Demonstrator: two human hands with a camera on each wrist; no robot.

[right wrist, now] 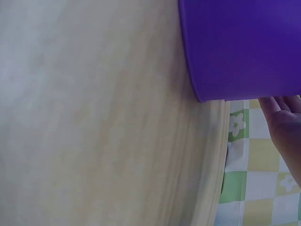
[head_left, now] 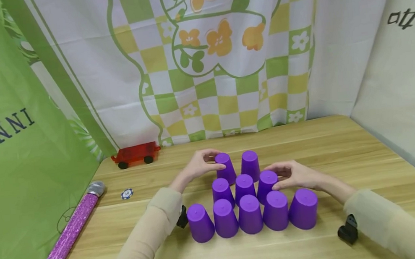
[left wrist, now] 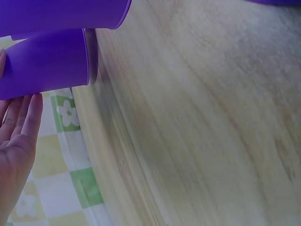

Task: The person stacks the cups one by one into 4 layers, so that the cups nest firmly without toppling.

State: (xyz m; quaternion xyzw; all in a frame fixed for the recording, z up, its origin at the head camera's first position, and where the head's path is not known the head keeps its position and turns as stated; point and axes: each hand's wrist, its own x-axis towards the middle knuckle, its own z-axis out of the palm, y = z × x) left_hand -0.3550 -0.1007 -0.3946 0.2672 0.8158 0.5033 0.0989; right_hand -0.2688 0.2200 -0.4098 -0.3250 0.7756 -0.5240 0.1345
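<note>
Several purple cups stand upside down on the wooden table point(head_left: 350, 152) in three rows, with the widest row point(head_left: 250, 220) nearest me. My left hand point(head_left: 216, 160) grips the back row's left cup point(head_left: 227, 170) near its top, thumb and fingers on either side. My right hand point(head_left: 278, 176) holds the middle row's right cup point(head_left: 266, 187) the same way. In the left wrist view the fingers point(left wrist: 21, 127) lie along a purple cup point(left wrist: 47, 66). In the right wrist view the fingertips point(right wrist: 284, 122) sit just past a cup's rim point(right wrist: 244, 47).
A red toy car point(head_left: 135, 154) stands at the back left. A glittery purple microphone point(head_left: 75, 223) lies by the left edge, a small chip point(head_left: 127, 193) near it. Printed cloth backdrops close the left, back and right sides.
</note>
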